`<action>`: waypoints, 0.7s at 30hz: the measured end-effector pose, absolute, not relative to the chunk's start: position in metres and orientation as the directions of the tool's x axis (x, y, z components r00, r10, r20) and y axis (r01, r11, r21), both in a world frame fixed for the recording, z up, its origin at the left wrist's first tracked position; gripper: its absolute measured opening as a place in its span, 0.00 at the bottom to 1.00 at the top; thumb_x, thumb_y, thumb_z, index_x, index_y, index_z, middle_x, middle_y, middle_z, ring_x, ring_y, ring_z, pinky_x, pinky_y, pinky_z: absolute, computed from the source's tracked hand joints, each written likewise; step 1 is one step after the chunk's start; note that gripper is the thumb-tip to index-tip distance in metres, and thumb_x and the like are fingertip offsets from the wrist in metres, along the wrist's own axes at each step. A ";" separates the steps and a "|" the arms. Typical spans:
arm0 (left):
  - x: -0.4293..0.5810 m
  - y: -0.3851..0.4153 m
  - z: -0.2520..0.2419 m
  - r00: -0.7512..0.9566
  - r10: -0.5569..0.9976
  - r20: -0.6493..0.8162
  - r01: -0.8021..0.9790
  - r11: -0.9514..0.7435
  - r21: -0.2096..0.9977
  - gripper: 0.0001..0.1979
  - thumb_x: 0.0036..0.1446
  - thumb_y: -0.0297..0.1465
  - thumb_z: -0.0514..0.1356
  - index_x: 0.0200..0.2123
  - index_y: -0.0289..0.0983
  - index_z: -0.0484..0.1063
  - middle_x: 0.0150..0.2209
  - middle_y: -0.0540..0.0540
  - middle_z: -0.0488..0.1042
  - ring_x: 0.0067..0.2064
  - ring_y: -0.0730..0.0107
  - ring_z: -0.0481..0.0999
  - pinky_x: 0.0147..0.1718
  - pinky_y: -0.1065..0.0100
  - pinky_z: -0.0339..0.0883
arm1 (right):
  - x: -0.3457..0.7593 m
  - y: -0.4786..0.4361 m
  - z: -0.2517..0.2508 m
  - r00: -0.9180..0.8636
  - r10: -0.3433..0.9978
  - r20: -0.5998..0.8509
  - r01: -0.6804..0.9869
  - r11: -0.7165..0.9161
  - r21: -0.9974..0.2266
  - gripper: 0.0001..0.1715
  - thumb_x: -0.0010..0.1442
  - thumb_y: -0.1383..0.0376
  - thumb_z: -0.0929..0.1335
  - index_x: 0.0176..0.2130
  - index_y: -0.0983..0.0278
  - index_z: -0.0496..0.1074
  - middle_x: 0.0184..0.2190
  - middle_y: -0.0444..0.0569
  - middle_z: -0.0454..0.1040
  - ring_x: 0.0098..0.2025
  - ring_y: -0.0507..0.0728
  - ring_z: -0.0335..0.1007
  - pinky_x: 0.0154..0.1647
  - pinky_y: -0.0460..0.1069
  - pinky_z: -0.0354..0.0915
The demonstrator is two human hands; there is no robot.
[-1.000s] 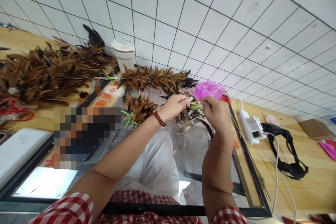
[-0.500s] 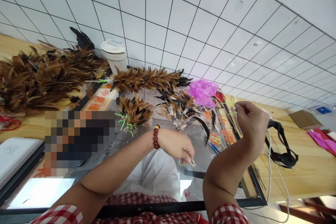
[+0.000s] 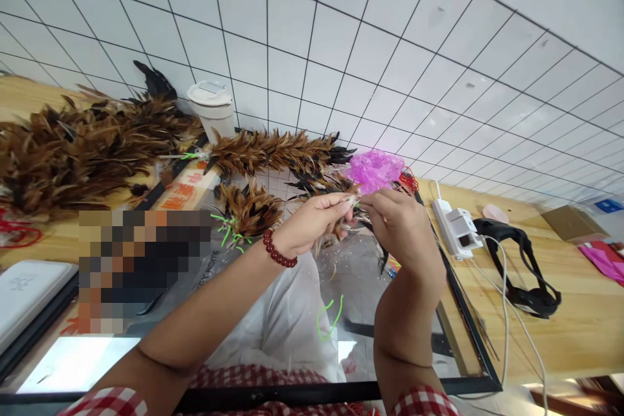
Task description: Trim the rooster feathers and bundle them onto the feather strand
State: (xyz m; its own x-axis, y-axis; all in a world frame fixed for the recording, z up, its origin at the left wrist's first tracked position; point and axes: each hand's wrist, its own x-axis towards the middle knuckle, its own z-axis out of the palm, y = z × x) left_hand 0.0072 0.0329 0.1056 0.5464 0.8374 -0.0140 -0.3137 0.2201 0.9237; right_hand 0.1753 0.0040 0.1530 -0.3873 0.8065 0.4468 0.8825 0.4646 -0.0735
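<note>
My left hand (image 3: 312, 221), with a red bead bracelet on the wrist, and my right hand (image 3: 397, 224) are raised together above the glass table top (image 3: 351, 273). Both pinch the same small bunch of brown feathers (image 3: 353, 201) between thumb and fingers. A loose green tie (image 3: 329, 318) lies on the white cloth over my lap, below the hands. A short feather bundle with green ties (image 3: 246, 208) lies left of my left hand. Loose dark feathers are partly hidden behind the hands.
A long feather string (image 3: 277, 149), a big feather heap (image 3: 82, 149), a white lidded cup (image 3: 212, 107) and a pink plastic bag (image 3: 375, 169) lie along the tiled wall. On the right are a power strip (image 3: 453, 227), black strap (image 3: 521, 273) and cables.
My left hand rose from my lap and my right hand came back in from the right; they now meet on the feather bunch. The green tie has been let go onto my lap.
</note>
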 end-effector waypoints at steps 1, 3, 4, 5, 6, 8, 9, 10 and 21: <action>0.008 0.032 0.106 0.559 0.828 -0.045 -0.310 0.259 0.915 0.14 0.53 0.40 0.60 0.26 0.34 0.66 0.25 0.48 0.69 0.25 0.76 0.68 0.24 0.72 0.62 | 0.172 0.003 0.153 -0.412 0.792 0.451 0.874 0.483 -0.049 0.14 0.63 0.68 0.61 0.40 0.61 0.75 0.32 0.49 0.76 0.34 0.54 0.71 0.35 0.48 0.62; 0.010 0.030 0.106 0.541 0.838 -0.071 -0.292 0.266 0.919 0.14 0.54 0.40 0.59 0.26 0.35 0.64 0.21 0.51 0.65 0.21 0.79 0.63 0.19 0.74 0.56 | 0.170 0.002 0.154 -0.429 0.779 0.457 0.868 0.496 -0.031 0.14 0.63 0.69 0.61 0.40 0.62 0.75 0.32 0.50 0.76 0.34 0.55 0.70 0.36 0.48 0.62; 0.010 0.030 0.106 0.511 0.857 -0.066 -0.283 0.241 0.929 0.14 0.55 0.39 0.58 0.25 0.35 0.64 0.20 0.52 0.62 0.19 0.80 0.60 0.18 0.75 0.53 | 0.172 0.001 0.154 -0.418 0.784 0.458 0.873 0.487 -0.036 0.14 0.63 0.69 0.61 0.40 0.62 0.75 0.32 0.50 0.76 0.35 0.55 0.71 0.36 0.48 0.62; 0.010 0.031 0.105 0.477 0.877 -0.050 -0.270 0.201 0.942 0.14 0.55 0.39 0.57 0.25 0.35 0.64 0.20 0.53 0.60 0.19 0.81 0.57 0.18 0.76 0.50 | 0.174 0.001 0.153 -0.403 0.795 0.454 0.880 0.473 -0.048 0.14 0.63 0.69 0.61 0.40 0.62 0.75 0.33 0.50 0.76 0.36 0.55 0.71 0.36 0.48 0.63; 0.010 0.033 0.104 0.445 0.895 -0.027 -0.247 0.151 0.957 0.14 0.56 0.38 0.57 0.24 0.34 0.64 0.19 0.54 0.59 0.19 0.82 0.55 0.18 0.76 0.48 | 0.176 0.001 0.153 -0.385 0.809 0.444 0.886 0.459 -0.067 0.14 0.63 0.68 0.61 0.40 0.62 0.76 0.33 0.51 0.76 0.36 0.55 0.72 0.37 0.49 0.63; 0.008 0.036 0.102 0.395 0.918 0.030 -0.168 0.040 0.985 0.14 0.57 0.38 0.55 0.24 0.34 0.66 0.20 0.54 0.58 0.20 0.82 0.54 0.19 0.76 0.46 | 0.181 0.003 0.152 -0.358 0.833 0.422 0.888 0.443 -0.122 0.14 0.63 0.67 0.62 0.40 0.62 0.76 0.34 0.51 0.77 0.36 0.56 0.72 0.37 0.49 0.64; 0.007 0.038 0.101 0.379 0.923 0.058 -0.121 -0.012 0.993 0.14 0.57 0.38 0.55 0.24 0.34 0.66 0.20 0.54 0.59 0.21 0.81 0.55 0.19 0.76 0.47 | 0.182 0.004 0.151 -0.347 0.839 0.420 0.879 0.447 -0.164 0.13 0.62 0.67 0.62 0.41 0.61 0.76 0.35 0.51 0.77 0.37 0.56 0.73 0.38 0.50 0.65; 0.007 0.039 0.100 0.373 0.924 0.080 -0.076 -0.055 0.996 0.15 0.57 0.38 0.55 0.24 0.34 0.67 0.20 0.54 0.59 0.21 0.81 0.55 0.20 0.76 0.47 | 0.182 0.006 0.149 -0.341 0.840 0.423 0.860 0.460 -0.220 0.13 0.62 0.66 0.63 0.43 0.61 0.75 0.36 0.50 0.78 0.38 0.56 0.73 0.39 0.50 0.66; 0.006 0.032 0.109 0.489 0.872 -0.011 -0.339 0.201 0.919 0.17 0.53 0.42 0.59 0.24 0.34 0.64 0.18 0.55 0.56 0.18 0.84 0.49 0.17 0.77 0.41 | 0.178 0.019 0.142 -0.368 0.853 0.370 0.637 0.521 -0.567 0.15 0.61 0.65 0.65 0.48 0.61 0.74 0.37 0.48 0.78 0.38 0.54 0.73 0.42 0.49 0.66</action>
State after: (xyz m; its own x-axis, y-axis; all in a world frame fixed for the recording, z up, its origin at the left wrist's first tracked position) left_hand 0.0061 0.0323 0.1087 0.4889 0.8723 -0.0106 -0.3388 0.2011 0.9191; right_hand 0.1779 0.0191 0.1418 -0.3681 0.8529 0.3702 0.6374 0.5213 -0.5674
